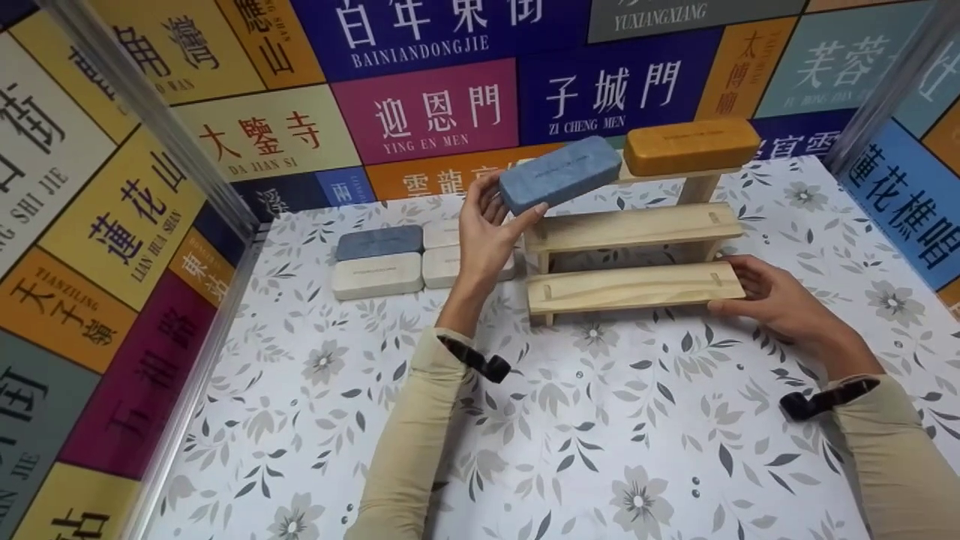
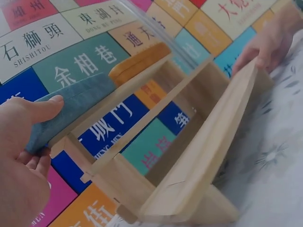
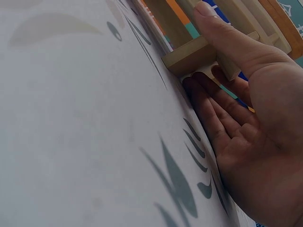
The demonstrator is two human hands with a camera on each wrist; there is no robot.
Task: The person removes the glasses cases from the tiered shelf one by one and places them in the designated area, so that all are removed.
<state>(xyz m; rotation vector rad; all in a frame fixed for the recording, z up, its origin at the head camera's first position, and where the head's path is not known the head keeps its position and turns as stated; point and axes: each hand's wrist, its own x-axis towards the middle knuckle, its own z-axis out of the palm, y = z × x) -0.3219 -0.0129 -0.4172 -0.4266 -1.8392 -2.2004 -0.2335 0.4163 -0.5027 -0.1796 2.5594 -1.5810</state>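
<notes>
The left hand (image 1: 486,229), thumb opposite curled fingers, grips a tilted blue block (image 1: 560,174) at the left end of the wooden stand's (image 1: 634,226) top shelf (image 1: 637,178); an orange block (image 1: 690,146) sits at its right end. The right hand (image 1: 784,300) holds the bottom shelf's (image 1: 630,288) right end between thumb and fingers.

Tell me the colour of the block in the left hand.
The block in the left hand is muted grey-blue, best seen in the head view.
</notes>
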